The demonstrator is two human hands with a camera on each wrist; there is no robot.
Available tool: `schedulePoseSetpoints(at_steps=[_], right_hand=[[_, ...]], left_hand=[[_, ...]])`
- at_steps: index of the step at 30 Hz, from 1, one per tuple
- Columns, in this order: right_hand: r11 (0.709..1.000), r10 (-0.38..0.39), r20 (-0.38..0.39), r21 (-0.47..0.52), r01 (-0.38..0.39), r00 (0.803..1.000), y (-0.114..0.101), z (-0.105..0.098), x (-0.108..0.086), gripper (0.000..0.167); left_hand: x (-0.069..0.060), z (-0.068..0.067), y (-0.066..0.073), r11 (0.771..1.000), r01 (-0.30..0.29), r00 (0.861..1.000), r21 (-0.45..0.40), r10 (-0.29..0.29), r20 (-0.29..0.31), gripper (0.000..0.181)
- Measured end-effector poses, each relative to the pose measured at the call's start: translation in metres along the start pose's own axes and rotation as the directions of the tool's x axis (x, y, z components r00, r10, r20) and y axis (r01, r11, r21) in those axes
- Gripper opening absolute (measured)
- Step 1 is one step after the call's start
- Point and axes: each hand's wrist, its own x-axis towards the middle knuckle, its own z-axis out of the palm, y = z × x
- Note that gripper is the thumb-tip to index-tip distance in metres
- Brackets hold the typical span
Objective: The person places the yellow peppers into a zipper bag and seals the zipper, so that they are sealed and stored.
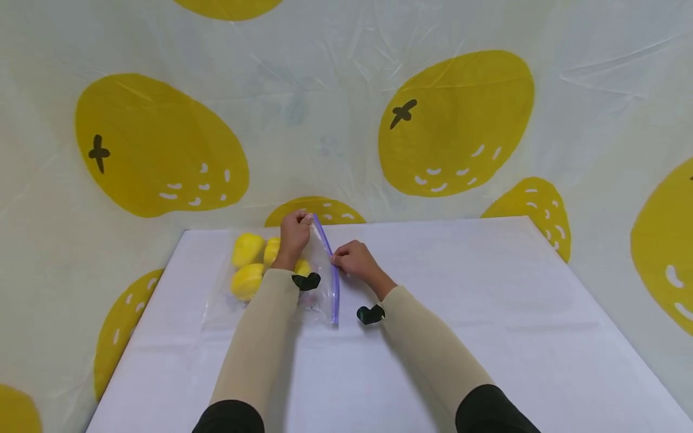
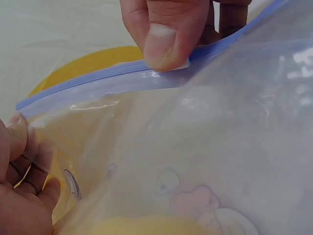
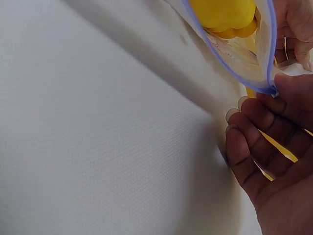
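Note:
A clear zip bag (image 1: 322,304) with a violet-blue zip strip (image 1: 335,300) lies on the left half of the table, its mouth towards the right. Inside are several yellow lobed things (image 1: 247,282) that look like bell peppers. My left hand (image 1: 294,237) pinches the far end of the bag's mouth. Nearer to me, my right hand (image 1: 354,260) pinches the zip strip, its thumb over a small white slider (image 2: 184,65) in the left wrist view. The strip's two edges stand apart on one side of my right fingers (image 3: 244,147) in the right wrist view.
A white cloth covers the table (image 1: 487,337). Behind and beside it hangs a pale sheet (image 1: 325,138) printed with big yellow fruit. Dark heart-shaped pieces (image 1: 370,314) sit by both wrists.

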Motion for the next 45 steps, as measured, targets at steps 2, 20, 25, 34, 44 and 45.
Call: schedulePoseSetpoints(at_steps=[2, 20, 25, 34, 44, 45], right_hand=[[1.0, 0.024, 0.012, 0.005, -0.024, 1.0, 0.001, 0.0, 0.0, 0.021], [0.958, 0.079, 0.004, 0.277, -0.077, 0.997, 0.004, 0.0, -0.004, 0.015], [0.965, 0.078, 0.041, 0.25, -0.086, 0.996, 0.004, -0.003, -0.004, 0.017], [0.966, 0.112, 0.064, 0.227, -0.123, 0.992, 0.005, -0.005, -0.004, 0.016], [0.963, 0.114, 0.09, 0.234, -0.133, 0.989, 0.004, -0.005, -0.009, 0.018], [0.963, 0.111, 0.092, 0.234, -0.13, 0.99, 0.004, -0.005, -0.009, 0.018]], left_hand=[[0.001, 0.0, 0.0, 1.0, 0.007, 1.0, 0.001, -0.007, -0.001, 0.028], [0.001, -0.002, 0.001, 0.999, 0.047, 0.999, -0.013, -0.047, 0.007, 0.032], [0.0, -0.001, 0.003, 0.999, 0.045, 0.999, -0.012, -0.045, 0.009, 0.031], [0.001, -0.001, 0.007, 0.997, 0.077, 0.997, -0.032, -0.077, 0.002, 0.032], [0.001, -0.002, 0.008, 0.994, 0.102, 0.995, -0.043, -0.102, 0.0, 0.03], [0.001, -0.002, 0.008, 0.994, 0.103, 0.995, -0.044, -0.103, 0.001, 0.03]])
